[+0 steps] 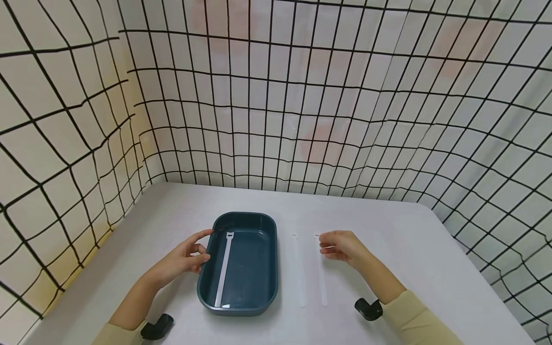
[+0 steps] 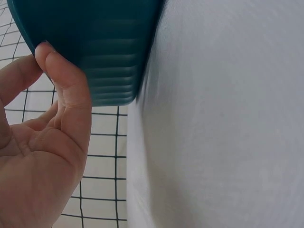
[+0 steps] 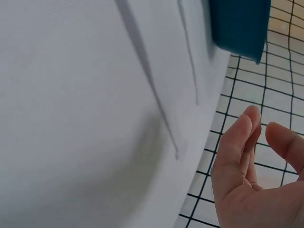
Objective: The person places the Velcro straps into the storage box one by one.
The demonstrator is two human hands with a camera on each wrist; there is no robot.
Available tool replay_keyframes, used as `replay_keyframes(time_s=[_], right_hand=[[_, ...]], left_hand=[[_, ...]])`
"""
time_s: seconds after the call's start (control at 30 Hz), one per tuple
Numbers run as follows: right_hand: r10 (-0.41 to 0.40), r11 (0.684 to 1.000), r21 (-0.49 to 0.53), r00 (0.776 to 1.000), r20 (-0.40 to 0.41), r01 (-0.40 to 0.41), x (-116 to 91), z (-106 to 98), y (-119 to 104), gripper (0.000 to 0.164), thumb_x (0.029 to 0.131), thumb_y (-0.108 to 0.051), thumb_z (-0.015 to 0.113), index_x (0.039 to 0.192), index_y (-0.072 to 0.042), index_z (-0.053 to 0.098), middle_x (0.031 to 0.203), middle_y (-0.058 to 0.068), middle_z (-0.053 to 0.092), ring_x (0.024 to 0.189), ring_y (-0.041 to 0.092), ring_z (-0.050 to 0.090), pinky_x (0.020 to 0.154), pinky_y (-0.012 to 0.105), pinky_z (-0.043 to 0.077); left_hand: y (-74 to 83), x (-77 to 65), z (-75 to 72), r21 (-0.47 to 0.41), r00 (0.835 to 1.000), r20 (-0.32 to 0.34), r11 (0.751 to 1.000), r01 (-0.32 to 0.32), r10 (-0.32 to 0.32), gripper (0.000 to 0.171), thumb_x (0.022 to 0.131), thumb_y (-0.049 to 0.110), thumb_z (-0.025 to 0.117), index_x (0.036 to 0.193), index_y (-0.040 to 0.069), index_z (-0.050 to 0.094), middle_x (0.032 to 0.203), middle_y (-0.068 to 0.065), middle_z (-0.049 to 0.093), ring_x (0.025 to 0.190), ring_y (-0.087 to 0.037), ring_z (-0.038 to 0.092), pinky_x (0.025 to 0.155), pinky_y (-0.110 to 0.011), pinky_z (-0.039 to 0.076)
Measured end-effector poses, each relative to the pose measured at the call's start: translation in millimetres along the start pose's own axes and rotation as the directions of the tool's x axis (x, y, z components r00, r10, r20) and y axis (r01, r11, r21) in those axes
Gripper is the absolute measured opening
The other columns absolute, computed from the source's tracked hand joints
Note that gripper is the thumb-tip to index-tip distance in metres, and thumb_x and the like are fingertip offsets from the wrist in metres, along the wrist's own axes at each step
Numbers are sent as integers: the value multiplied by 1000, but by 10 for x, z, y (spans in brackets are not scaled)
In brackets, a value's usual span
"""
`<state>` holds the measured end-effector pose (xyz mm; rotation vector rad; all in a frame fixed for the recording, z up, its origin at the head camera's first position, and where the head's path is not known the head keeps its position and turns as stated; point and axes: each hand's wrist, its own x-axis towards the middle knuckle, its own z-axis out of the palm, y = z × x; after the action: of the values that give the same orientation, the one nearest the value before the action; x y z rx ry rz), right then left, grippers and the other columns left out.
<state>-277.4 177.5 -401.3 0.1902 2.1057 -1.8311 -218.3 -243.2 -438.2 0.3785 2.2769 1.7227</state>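
A dark teal tray (image 1: 247, 278) stands on the white table, with one white strap (image 1: 224, 270) lying lengthwise inside along its left half; the strap has a wider, slotted head. My left hand (image 1: 189, 254) pinches the tray's left rim, and the left wrist view shows the fingertips at that edge. To the tray's right, two similar white straps lie side by side on the table, a nearer strap (image 1: 299, 270) and a farther strap (image 1: 322, 280). Over the slotted end of the farther strap hovers my right hand (image 1: 342, 247). Its thumb and fingers are apart with nothing between them (image 3: 256, 166).
A black wire grid (image 1: 302, 96) rises behind the table and along both sides, in front of white sheeting. Black wrist-worn devices (image 1: 157, 327) sit at both wrists, close to the white table (image 1: 388, 220).
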Motion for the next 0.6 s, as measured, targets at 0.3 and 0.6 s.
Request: replay_keyframes(time_s=[0.3, 0.6], right_hand=[[30, 998, -55, 999, -29, -32, 158, -49, 190, 25, 90, -1, 61, 110, 13, 58, 78, 6, 66, 64, 11, 64, 59, 22, 54], [38, 993, -106, 998, -59, -44, 228, -35, 328, 16, 87, 2, 63, 101, 10, 58, 68, 6, 63, 57, 11, 60, 52, 21, 51]], left_hand=[[-2, 3, 6, -7, 1000, -4, 1000, 3, -3, 69, 96, 14, 61, 153, 7, 23, 95, -16, 52, 77, -25, 58, 71, -35, 55], [4, 12, 18, -1, 1000, -10, 1000, 9, -9, 69, 96, 15, 61, 153, 6, 23, 95, -15, 52, 77, -24, 57, 71, -35, 54]])
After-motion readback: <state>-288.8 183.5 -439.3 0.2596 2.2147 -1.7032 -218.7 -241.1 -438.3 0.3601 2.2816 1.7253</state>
